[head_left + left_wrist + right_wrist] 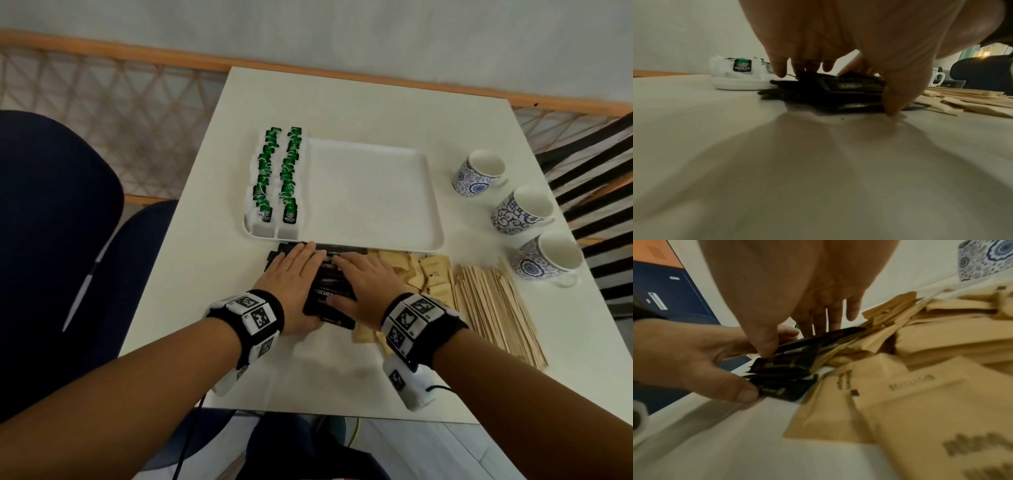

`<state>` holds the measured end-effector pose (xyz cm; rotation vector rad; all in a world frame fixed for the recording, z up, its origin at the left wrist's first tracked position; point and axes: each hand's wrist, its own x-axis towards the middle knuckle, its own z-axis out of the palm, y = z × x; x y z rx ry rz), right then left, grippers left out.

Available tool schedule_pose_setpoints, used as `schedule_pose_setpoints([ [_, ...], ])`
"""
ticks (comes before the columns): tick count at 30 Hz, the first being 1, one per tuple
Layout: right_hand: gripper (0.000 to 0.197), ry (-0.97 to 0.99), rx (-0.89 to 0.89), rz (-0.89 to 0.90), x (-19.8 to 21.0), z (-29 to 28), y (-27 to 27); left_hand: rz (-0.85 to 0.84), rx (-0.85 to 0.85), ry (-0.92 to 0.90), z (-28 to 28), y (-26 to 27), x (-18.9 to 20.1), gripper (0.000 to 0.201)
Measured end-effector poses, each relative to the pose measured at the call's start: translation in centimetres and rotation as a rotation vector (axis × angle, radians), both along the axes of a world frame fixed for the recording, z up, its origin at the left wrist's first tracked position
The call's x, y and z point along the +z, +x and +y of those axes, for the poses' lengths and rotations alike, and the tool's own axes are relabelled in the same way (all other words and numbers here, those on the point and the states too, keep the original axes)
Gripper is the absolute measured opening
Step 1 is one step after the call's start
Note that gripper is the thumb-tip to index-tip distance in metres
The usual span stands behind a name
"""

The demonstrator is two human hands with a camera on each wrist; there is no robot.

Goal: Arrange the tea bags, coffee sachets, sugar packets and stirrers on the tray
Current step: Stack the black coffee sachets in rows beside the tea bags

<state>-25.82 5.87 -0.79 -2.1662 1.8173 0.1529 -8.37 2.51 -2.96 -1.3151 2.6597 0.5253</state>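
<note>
A white tray (370,192) holds two rows of green-tagged tea bags (287,171) along its left side. In front of the tray lies a pile of black coffee sachets (332,291). My left hand (294,277) spans the pile, fingers on top and thumb (898,97) against its near edge, squeezing the sachets (785,369) together. My right hand (366,284) lies flat on the pile's right side, its fingers straight and its thumb (764,340) pressing a sachet. Brown sugar packets (428,274) lie just right of my right hand. Further right is a spread of wooden stirrers (493,308).
Three blue-patterned cups (479,173) (524,210) (548,262) stand along the table's right edge. A dark blue chair (51,222) is to the left of the table. A wicker rail runs behind the table.
</note>
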Motion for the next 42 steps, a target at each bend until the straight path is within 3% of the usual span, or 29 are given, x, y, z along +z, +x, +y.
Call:
schedule_pose_setpoints([
  [4, 0.08, -0.047, -0.038, -0.059, 0.6, 0.0, -0.3, -0.005, 0.02, -0.028, 0.0, 0.3, 0.0, 0.106],
  [8, 0.09, 0.007, -0.061, 0.017, 0.5, -0.3, -0.4, -0.003, 0.031, -0.06, -0.2, 0.6, 0.0, 0.105],
  [11, 0.088, 0.022, 0.012, -0.048, 0.5, -0.3, 0.2, 0.01, 0.007, -0.118, -0.4, 0.6, -0.1, 0.107],
  [15, 0.083, -0.062, -0.078, -0.115, 1.0, 0.3, -0.9, 0.032, -0.014, -0.079, -1.0, 0.5, 0.1, 0.107],
  [21, 0.104, 0.058, 0.032, 0.048, -0.2, 1.8, -3.8, 0.065, -0.002, -0.043, -1.6, 0.6, 0.2, 0.1],
  [26, 0.091, -0.017, 0.043, 0.013, 0.1, 1.9, -3.6, 0.102, 0.003, -0.066, -1.7, 1.3, -0.1, 0.099],
  [29, 0.053, -0.122, 0.046, -0.021, 0.5, 1.2, -2.9, 0.112, 0.018, -0.103, -1.8, 1.8, -0.1, 0.106],
  [31, 0.04, -0.102, 0.045, 0.015, 0.7, 0.6, -2.3, 0.143, 0.047, -0.105, -1.7, 2.6, -0.5, 0.11],
  [37, 0.033, -0.086, -0.011, -0.027, 0.9, -0.7, -2.3, 0.229, 0.202, 0.054, -1.1, 4.7, -0.7, 0.128],
  [42, 0.037, -0.106, 0.011, -0.072, 1.5, -1.1, -0.4, 0.187, 0.098, -0.11, -0.5, 4.2, -0.5, 0.131],
])
